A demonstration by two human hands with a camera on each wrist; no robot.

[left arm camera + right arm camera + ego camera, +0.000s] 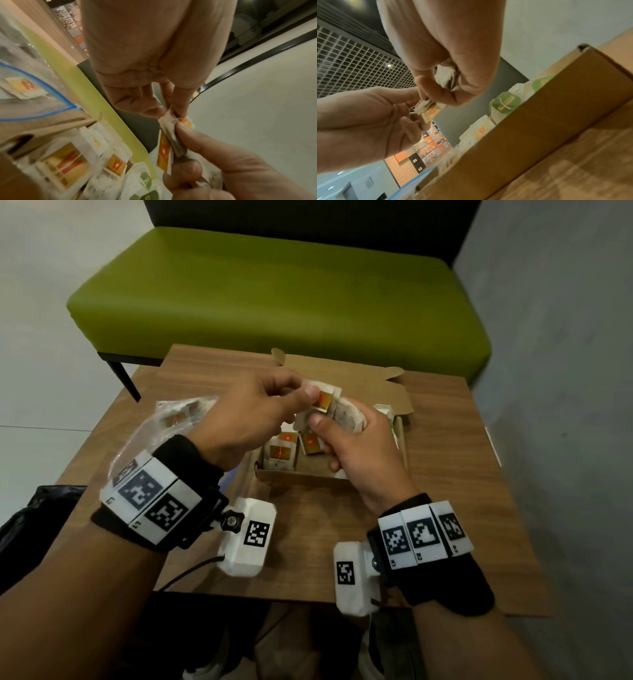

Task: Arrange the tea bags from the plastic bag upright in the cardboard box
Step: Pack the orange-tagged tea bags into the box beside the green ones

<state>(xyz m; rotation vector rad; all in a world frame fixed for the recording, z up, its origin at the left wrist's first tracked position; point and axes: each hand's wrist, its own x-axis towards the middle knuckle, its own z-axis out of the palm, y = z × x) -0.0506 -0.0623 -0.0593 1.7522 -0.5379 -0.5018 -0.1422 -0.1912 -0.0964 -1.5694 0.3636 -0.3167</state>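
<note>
Pinching one tea bag (pixel 323 400) off the bunch (pixel 346 419) gripped by right hand (pixel 356 453), left hand (pixel 250 412) works above cardboard box (pixel 301 475). Bags look light, soft, crushable; best held by top edge/tag.

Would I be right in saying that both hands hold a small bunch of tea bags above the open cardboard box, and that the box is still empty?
Not quite: the cardboard box is not empty. The head view shows several tea bags already standing in it. The rest holds: the left hand and right hand both pinch a bunch of tea bags above the box.
</note>
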